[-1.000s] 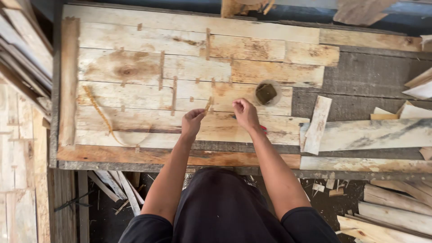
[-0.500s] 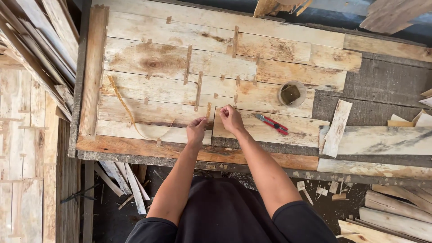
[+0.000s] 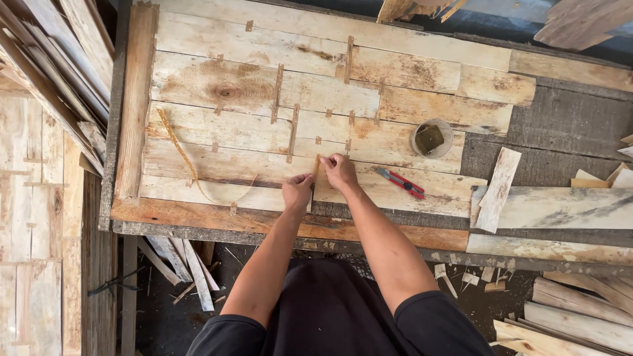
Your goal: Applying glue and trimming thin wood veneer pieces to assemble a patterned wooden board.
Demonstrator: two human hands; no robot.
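Pale veneer sheets point(image 3: 250, 86) lie patched together on the workbench, joined by short strips of brown tape. My left hand point(image 3: 297, 190) and my right hand point(image 3: 339, 171) sit close together at a seam near the front edge. Between their fingertips is a short strip of brown tape point(image 3: 316, 166), pressed along the seam. A red utility knife point(image 3: 400, 182) lies just right of my right hand. A long loose curl of tape point(image 3: 181, 158) lies to the left.
A small round tub point(image 3: 431, 138) with dark contents stands behind the knife. Loose veneer offcuts point(image 3: 498, 190) lie at the right. Stacked veneer strips point(image 3: 53, 72) lean at the left. Scraps litter the floor point(image 3: 191, 264) under the bench.
Both hands have come closer together at the seam. The red knife, absent one second ago, has lain on the bench since half a second ago. The view has shifted left.
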